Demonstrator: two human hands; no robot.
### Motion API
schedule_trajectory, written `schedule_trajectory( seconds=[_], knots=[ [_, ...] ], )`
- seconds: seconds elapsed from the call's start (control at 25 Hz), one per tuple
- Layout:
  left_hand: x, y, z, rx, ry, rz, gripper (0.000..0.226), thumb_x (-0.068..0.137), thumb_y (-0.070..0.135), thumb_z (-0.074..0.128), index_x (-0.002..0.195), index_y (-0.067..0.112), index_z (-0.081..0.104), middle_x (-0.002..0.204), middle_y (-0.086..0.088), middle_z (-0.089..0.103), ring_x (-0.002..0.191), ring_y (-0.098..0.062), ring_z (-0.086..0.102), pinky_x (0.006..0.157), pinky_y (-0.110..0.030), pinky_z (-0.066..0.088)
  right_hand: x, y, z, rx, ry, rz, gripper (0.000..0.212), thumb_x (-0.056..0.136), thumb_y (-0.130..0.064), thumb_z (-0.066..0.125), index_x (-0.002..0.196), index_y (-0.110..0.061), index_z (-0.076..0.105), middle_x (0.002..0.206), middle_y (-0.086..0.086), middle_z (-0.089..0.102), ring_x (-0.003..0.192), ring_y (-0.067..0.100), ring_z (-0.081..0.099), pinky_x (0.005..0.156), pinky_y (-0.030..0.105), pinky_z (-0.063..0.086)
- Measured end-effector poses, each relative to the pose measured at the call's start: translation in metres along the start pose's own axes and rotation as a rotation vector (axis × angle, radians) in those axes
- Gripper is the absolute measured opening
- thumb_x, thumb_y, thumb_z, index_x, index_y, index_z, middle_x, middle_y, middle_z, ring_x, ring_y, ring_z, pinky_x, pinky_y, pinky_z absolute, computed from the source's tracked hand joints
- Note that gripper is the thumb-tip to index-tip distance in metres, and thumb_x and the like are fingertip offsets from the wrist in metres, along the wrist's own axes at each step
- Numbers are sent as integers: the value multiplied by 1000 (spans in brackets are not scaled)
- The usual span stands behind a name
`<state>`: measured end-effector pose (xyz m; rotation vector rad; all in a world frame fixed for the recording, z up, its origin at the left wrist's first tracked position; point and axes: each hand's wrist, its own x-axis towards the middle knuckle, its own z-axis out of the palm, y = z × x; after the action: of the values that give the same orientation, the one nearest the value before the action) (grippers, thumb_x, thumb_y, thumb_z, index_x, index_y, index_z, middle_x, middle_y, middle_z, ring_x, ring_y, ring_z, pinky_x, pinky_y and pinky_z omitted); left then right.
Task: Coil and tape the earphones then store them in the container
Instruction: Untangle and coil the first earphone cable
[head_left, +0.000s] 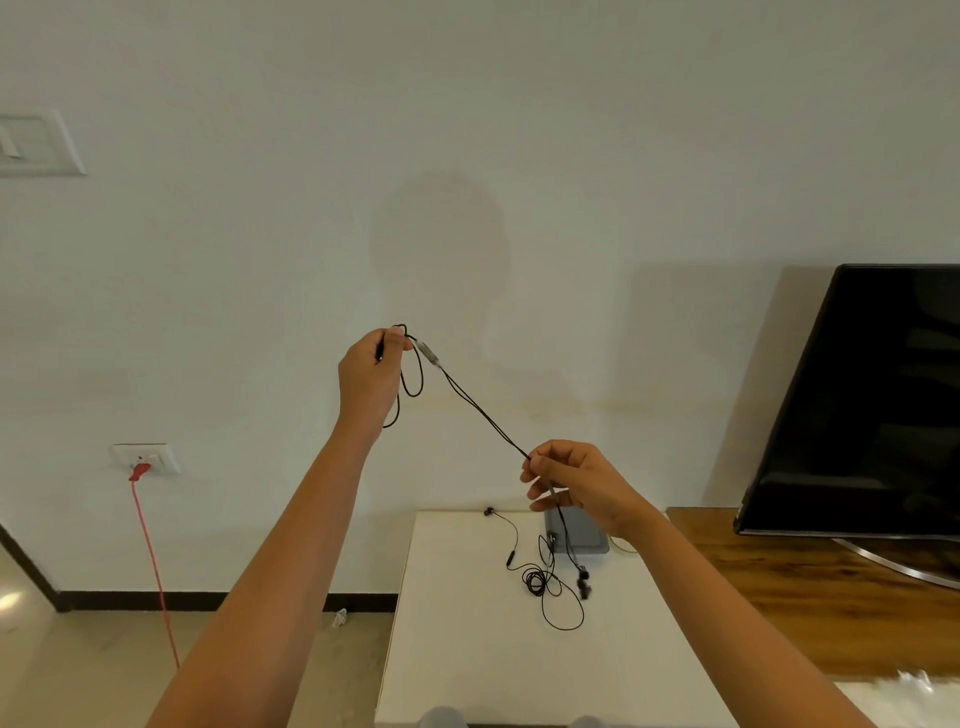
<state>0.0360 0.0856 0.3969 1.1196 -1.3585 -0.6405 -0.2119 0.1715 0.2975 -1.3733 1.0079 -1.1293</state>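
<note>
Far left, a socket with a red cord running down to the floor, not part of the job.

Your left hand was up high, thumb and fingers pinched on the earphones. A couple of slack loops hung under the pinch, beside the wrist. The remote sat just right of the pinch.

From there the cable ran taut and straight, down and to the right, into your right hand. That hand was lower, thumb and forefinger pinched on the cable, other fingers loosely curled and holding nothing else. The tail hung below it, with the earbuds dangling low over the table. I couldn't tell if they touched it.

So the free run's long axis went upper left to lower right, with the coil in the left hand and the uncoiled length right of it and below. The next wrap likely needed the right hand to carry cable up and left.

A second set lay loose on the table. The container sat at the table's back edge, just behind the right hand and partly hidden, nearer that hand. No tape was seen. A TV stood far right.
</note>
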Motion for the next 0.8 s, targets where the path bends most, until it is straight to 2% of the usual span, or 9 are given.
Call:
schedule_trajectory(
  seconds=[0.16, 0.24, 0.32, 0.4, 0.44, 0.52, 0.64, 0.72, 0.8],
  knots=[
    [1, 4, -1, 33, 18, 16, 29, 99, 27, 46, 77, 20, 64, 104, -19, 68, 41, 2, 41, 42, -7, 30, -6, 5, 0, -91, -55, 44, 23, 94, -30, 58, 97, -11, 69, 81, 6, 67, 62, 17, 63, 63, 28, 55],
    [3, 7, -3, 49, 49, 17, 29, 99, 26, 45, 83, 16, 66, 111, -25, 64, 53, -2, 55, 46, -14, 37, -11, 12, 0, -114, -100, 85, 26, 95, -32, 56, 98, -9, 68, 79, 8, 67, 59, 16, 62, 60, 27, 54],
    [8, 10, -7, 35, 90, -4, 30, 99, 27, 44, 87, 13, 68, 106, -27, 64, 68, -21, 59, 57, -26, 43, -17, 19, -3, -109, -118, 123, 30, 93, -34, 56, 98, -7, 66, 74, 9, 66, 56, 16, 60, 58, 28, 54],
    [14, 11, -15, 0, 121, -29, 28, 99, 27, 44, 84, 17, 66, 80, -13, 61, 57, -14, 51, 55, -25, 41, -23, 27, -6, -86, -100, 148, 31, 92, -38, 54, 96, -9, 65, 73, 6, 63, 56, 14, 55, 56, 27, 49],
    [18, 11, -20, -19, 136, -41, 27, 99, 27, 45, 82, 20, 65, 71, -3, 53, 52, -9, 43, 54, -23, 37, -26, 31, -7, -60, -85, 151, 29, 93, -37, 53, 95, -11, 65, 74, 6, 63, 57, 13, 53, 57, 25, 48],
    [25, 9, -28, -18, 174, -55, 26, 98, 27, 45, 82, 21, 64, 60, 5, 44, 50, -6, 35, 54, -22, 32, -31, 38, -9, 27, -67, 145, 24, 94, -31, 55, 93, -9, 64, 76, 6, 61, 58, 13, 49, 62, 26, 48],
    [30, 6, -38, -9, 193, -57, 28, 98, 30, 45, 79, 21, 64, 55, 4, 36, 44, -7, 29, 47, -22, 26, -34, 45, -10, 124, -55, 151, 18, 91, -22, 61, 93, -5, 66, 80, 12, 63, 61, 15, 55, 67, 29, 52],
    [29, 3, -40, -5, 180, -62, 29, 98, 30, 46, 75, 25, 63, 54, 4, 35, 40, -6, 28, 45, -22, 25, -35, 50, -11, 174, -30, 190, 24, 94, -21, 56, 100, 0, 66, 89, 17, 68, 73, 22, 66, 73, 35, 56],
    [27, 2, -39, 5, 153, -60, 30, 98, 30, 46, 72, 28, 63, 55, 5, 38, 41, -5, 29, 46, -22, 26, -35, 56, -11, 184, -7, 235, 27, 98, -20, 51, 108, 2, 62, 94, 18, 69, 82, 28, 69, 76, 39, 57]
  ],
)
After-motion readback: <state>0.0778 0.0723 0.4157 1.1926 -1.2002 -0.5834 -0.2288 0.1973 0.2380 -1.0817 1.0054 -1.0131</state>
